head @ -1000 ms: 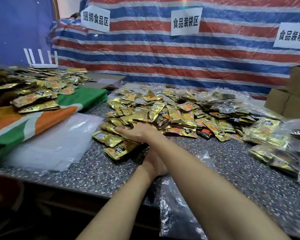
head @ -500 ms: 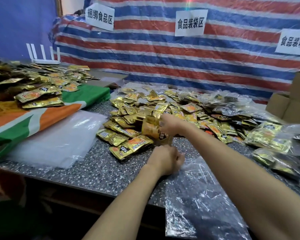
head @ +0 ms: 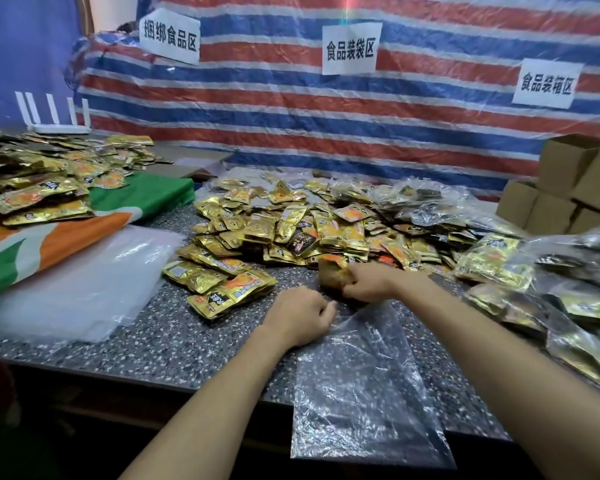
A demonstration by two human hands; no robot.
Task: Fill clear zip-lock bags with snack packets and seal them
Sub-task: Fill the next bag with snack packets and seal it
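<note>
One wide-angle view, worn on the person's head, looks forward and down over the dark speckled stone bench [head: 160, 348]. It sits close: both bare forearms enter from the bottom edge, and the left hand [head: 297, 315] and right hand [head: 368, 282] fall near mid-frame. The clear plastic zip-lock bag [head: 361, 393] lies nearest the lens, with the heaped gold foil snack packets [head: 291, 230] beyond it. The red, white and blue striped tarpaulin [head: 326, 140] closes the far side, filling the upper half; its stripes bow toward the frame's edges.
</note>
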